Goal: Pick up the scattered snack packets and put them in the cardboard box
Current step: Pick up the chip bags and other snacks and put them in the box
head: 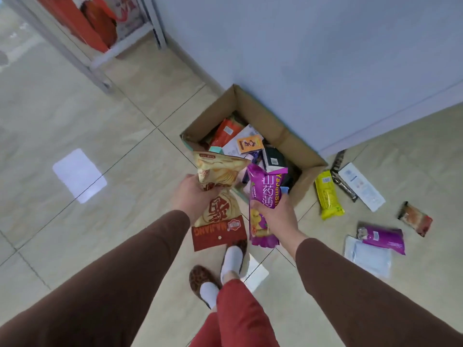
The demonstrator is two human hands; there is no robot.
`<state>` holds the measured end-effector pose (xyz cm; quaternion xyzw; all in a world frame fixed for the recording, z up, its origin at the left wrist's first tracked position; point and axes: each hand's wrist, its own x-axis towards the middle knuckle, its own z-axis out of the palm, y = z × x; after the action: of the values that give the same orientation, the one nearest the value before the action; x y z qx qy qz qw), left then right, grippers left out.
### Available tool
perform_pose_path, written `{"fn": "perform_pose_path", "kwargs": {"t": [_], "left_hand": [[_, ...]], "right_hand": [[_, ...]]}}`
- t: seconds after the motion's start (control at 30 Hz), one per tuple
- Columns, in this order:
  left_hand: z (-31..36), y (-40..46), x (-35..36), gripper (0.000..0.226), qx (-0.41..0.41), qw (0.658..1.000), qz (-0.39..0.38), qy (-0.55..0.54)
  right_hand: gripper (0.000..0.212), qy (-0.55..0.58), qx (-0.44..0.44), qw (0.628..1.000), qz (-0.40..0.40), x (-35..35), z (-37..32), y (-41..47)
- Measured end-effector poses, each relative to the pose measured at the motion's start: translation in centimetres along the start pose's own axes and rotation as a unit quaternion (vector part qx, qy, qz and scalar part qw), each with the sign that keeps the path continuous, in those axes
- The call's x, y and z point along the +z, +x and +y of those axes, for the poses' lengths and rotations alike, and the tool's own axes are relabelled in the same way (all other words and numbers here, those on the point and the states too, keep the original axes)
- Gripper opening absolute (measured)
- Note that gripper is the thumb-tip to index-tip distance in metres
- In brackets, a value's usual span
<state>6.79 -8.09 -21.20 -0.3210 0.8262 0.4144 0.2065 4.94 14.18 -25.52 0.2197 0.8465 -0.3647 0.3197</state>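
Left hand [191, 194] grips beige-red packet [218, 196]; right hand [276, 212] grips purple packet [265, 194].

Beige tiled floor [75, 108], blue wall [325, 58] at 12 o'clock, metal shelf [100, 58] with red bags [95, 23] at 10 o'clock.

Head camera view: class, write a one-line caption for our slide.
Left hand holds a beige chip bag, right hand a purple bag, above the cardboard box; packets remain on the floor.
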Motion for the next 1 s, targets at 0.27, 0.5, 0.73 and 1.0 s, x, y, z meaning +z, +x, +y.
{"fn": "perform_pose_path", "kwargs": {"t": [0.27,0.5,0.73,1.0], "left_hand": [[5.7,11.1,1.3,0.031,0.065,0.987,-0.052,0.138],[10.1,19.0,2.3,0.034,0.113,0.955,-0.089,0.259],[11.3,22.2,4.3,0.070,0.156,0.922,-0.151,0.321],[9.6,18.7,3.6,0.047,0.300,0.842,-0.211,0.397]], "right_hand": [[0.083,0.074,0.046,0.993,0.080,0.6,-3.4,6.5],[0.091,0.109,0.083,0.984,0.115,1.4,-5.9,12.2],[0.098,0.132,0.122,0.979,0.095,2.4,-7.1,14.3],[0.059,0.035,0.047,0.993,0.103,3.2,-5.8,9.5]]}}
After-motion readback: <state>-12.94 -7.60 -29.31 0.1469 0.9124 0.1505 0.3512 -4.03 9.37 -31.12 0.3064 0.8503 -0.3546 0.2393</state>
